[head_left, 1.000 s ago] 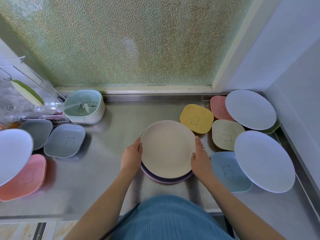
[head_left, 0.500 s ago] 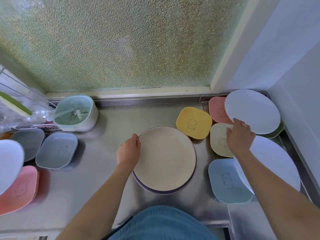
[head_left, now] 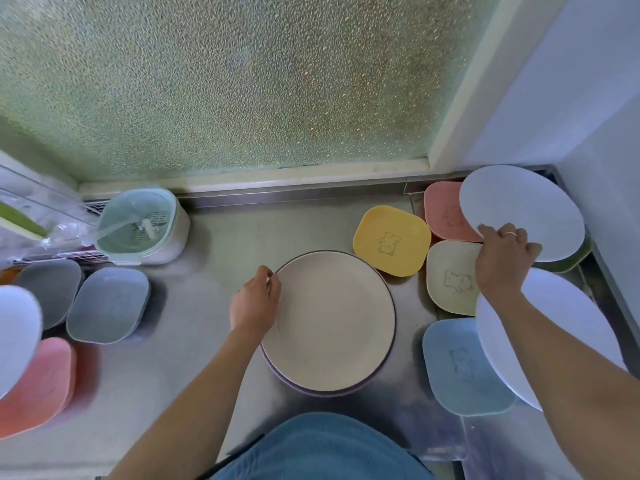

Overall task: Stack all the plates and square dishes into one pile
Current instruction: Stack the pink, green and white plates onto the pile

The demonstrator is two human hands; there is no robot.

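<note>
A beige round plate [head_left: 332, 320] lies on top of a purple plate [head_left: 346, 391] in the middle of the steel counter. My left hand [head_left: 254, 301] rests against the beige plate's left rim. My right hand [head_left: 504, 259] grips the near edge of the far pale blue round plate [head_left: 523, 209] at the back right. A second pale blue round plate [head_left: 568, 327] lies under my right forearm. Around them sit square dishes: yellow [head_left: 391, 240], pink [head_left: 445, 213], cream [head_left: 450, 275] and blue [head_left: 457, 365]. A green dish [head_left: 575, 261] peeks out under the far plate.
On the left are two grey square dishes [head_left: 109, 304], a pink square dish [head_left: 38, 386] and a white round plate [head_left: 15, 334]. A mint utensil holder [head_left: 138, 226] and a wire rack [head_left: 31, 216] stand at the back left. Frosted glass and a wall close off the back and right.
My right hand left the beige plate's right rim, moved to the back right and took hold of the far pale blue plate. My left hand stayed at the beige plate's left rim.
</note>
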